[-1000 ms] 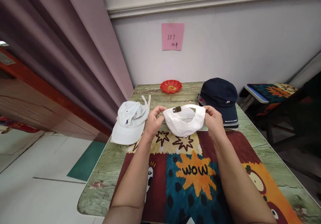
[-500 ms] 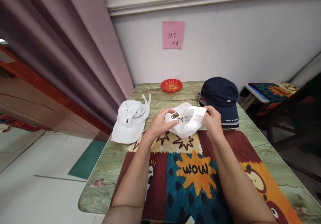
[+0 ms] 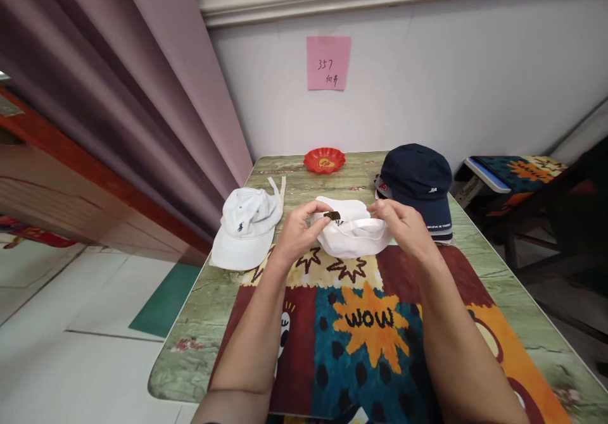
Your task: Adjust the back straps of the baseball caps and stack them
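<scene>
A white cap [image 3: 354, 245] is held between my hands above the patterned mat, its back opening and strap toward me. My left hand [image 3: 298, 231] pinches the cap's left side at a dark metal buckle [image 3: 335, 216]. Closed fingers of my right hand [image 3: 403, 226] are at the cap's right edge; their tips are partly hidden. Some dark lettering shows beside the buckle. To the left lies a pale cap [image 3: 249, 229] with a small dark logo and loose straps. On the right sits a navy cap [image 3: 415, 174] on top of other caps.
A red scalloped dish [image 3: 324, 160] stands at the back of the green wood-look table [image 3: 183, 348]. The colourful mat [image 3: 370, 348] reading "WOW" lies under my forearms. A pink note [image 3: 329, 63] is on the wall; a purple curtain [image 3: 190, 95] hangs at left.
My right hand has shifted left and inward along the white cap's edge. The cap has turned, its strap lying lower, and the buckle has tilted in my left fingers.
</scene>
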A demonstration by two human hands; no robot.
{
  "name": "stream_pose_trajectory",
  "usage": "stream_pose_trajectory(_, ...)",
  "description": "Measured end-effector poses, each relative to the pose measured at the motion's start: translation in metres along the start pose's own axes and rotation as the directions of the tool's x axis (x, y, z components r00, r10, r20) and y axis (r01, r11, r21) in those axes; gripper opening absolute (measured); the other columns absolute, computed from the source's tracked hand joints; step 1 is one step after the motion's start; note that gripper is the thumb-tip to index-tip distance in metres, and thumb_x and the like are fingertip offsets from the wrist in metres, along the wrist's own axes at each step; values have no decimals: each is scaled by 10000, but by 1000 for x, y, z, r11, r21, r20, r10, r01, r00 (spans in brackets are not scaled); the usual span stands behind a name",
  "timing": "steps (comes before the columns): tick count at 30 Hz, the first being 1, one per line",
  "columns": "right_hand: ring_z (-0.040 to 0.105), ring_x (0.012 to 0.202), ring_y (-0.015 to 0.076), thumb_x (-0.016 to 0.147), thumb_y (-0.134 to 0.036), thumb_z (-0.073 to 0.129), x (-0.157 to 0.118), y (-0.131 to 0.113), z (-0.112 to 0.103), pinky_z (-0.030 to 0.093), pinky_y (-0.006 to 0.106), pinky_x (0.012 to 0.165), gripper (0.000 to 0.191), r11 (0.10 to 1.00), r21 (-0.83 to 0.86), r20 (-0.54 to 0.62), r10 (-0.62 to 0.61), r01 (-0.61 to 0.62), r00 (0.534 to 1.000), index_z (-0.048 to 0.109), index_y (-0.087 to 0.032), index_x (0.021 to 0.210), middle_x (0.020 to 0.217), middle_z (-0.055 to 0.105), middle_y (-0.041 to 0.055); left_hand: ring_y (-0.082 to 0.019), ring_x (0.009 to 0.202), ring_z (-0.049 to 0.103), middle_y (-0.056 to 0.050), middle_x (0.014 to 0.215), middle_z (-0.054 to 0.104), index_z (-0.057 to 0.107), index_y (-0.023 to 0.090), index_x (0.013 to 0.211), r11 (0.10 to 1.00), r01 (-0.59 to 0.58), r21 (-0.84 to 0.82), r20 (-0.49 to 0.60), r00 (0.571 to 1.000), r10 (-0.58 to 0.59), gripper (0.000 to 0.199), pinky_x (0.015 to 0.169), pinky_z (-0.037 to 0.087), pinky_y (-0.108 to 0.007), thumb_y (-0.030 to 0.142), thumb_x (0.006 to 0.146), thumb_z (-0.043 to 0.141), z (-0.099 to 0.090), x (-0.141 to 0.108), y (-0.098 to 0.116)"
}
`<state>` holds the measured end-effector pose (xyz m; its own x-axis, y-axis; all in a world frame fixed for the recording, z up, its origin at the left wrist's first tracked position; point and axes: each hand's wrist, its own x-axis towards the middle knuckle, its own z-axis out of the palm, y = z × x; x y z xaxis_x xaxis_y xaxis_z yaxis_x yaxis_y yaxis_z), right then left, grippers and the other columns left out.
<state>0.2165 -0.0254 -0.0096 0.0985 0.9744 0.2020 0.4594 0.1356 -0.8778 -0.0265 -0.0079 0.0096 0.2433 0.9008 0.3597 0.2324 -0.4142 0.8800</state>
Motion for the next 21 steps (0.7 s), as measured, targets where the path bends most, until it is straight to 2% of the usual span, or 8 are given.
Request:
stream_pose_trajectory(3,596,655,208,861,-612,648,-9,-16,1,377,314,670,375,964,-235,82,-110,127,991,804,-272,843,678,720,21,-241,964,665,-42,973,753,761,228,942,1000,-14,2,7,1000,14,126,909,475,-339,221,832,701,4,-1,-1)
stream_pose_trajectory(5,576,629,210,831,-576,706,-13,-22,4,395,331,705,298,934,-292,114,-178,204,977,810,-297,827,610,681,10,-242,958,663,-42,966,751,761,229,934,1000,-1,-12,-4,1000,1,118,903,475,-338,228,829,708,6,-1,-2)
stream_pose_trajectory(7,597,668,219,841,-499,714,-15,-24,6,413,347,747,213,923,-289,122,-230,256,965,807,-308,829,668,712,14,-244,971,656,-47,984,748,761,226,936,999,17,-39,-17,1000,-17,123,912,471,-338,235,820,721,5,-1,-3)
stream_pose_trajectory(10,633,699,208,895,-382,645,-15,-23,7,431,338,727,173,950,-205,61,-226,234,972,791,-296,928,856,772,19,-230,964,642,-52,1012,728,736,220,993,995,45,-84,-15,999,-47,177,909,467,-323,245,818,729,4,-2,-5)
stream_pose_trajectory(12,631,657,189,924,-326,581,-15,-22,9,438,323,683,224,973,-136,-22,-190,186,981,772,-281,1032,875,764,22,-210,940,632,-45,994,700,695,218,1010,993,51,-110,-14,999,-53,193,887,464,-303,240,820,727,4,-2,-6)
stream_pose_trajectory(14,631,655,183,940,-281,514,-14,-21,12,446,315,671,275,980,-97,-81,-183,175,980,766,-265,1048,862,741,28,-196,950,623,-37,978,669,651,215,980,992,37,-121,-17,999,-39,176,880,457,-285,227,819,723,6,-2,-8)
stream_pose_trajectory(18,639,723,180,921,-206,453,-14,-21,21,449,311,702,323,970,-138,-31,-207,201,978,774,-234,953,949,728,51,-181,959,609,-24,955,621,595,203,931,994,-11,-105,-3,1000,11,165,876,451,-276,215,817,715,12,-1,-8)
stream_pose_trajectory(21,624,734,178,920,-264,531,-14,-24,27,430,308,697,246,968,-171,18,-184,184,983,767,-223,976,1005,739,52,-161,907,599,-7,917,595,565,200,918,993,-35,-109,17,999,37,173,844,451,-268,221,825,710,15,-1,-8)
